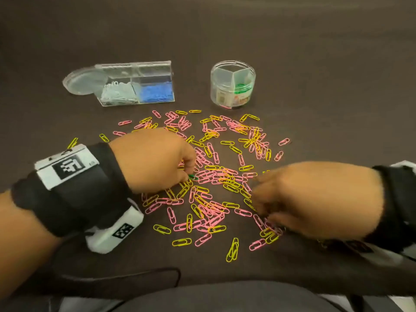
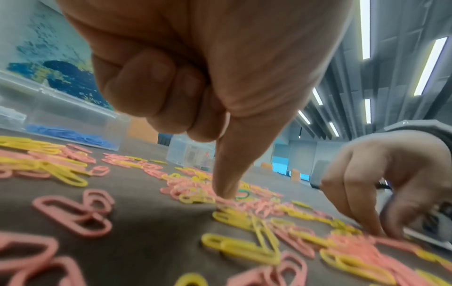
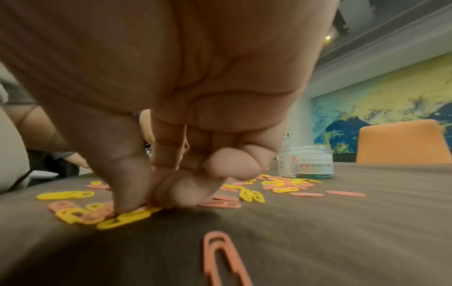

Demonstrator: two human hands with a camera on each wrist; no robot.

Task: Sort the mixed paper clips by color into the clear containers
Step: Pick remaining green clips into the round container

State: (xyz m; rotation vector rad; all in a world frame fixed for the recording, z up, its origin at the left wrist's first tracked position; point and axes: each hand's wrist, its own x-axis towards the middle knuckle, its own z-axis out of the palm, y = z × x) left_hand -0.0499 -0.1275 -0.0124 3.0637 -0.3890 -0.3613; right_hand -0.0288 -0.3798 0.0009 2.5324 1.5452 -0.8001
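**Head view: both hands down in the pink-and-yellow clip scatter**

Head view shows the whole spread of pink and yellow paper clips [image 1: 216,176] on the dark brown table [image 1: 315,86], but hides both sets of fingertips. The left wrist view fills that in: the left hand [image 1: 153,161] has its index finger [image 2: 227,174] straight down onto the pile, the other fingers curled into the palm, holding nothing, with a single green clip [image 2: 242,194] just beside the tip. The right wrist view shows the right hand [image 1: 319,199] with thumb and forefinger closed together on a yellow clip [image 3: 127,217] at the near right edge of the scatter; motion blur makes it hard to say whether the clip is lifted.

Bare tabletop lies open between the scatter and the containers, and beyond them.

At the back left, the rectangular clear box [image 1: 137,84] holds white clips in its left compartment and blue clips in its right; a round clear lid [image 1: 83,81] lies against its left end. The round divided jar [image 1: 233,83] holds green clips in its right section.
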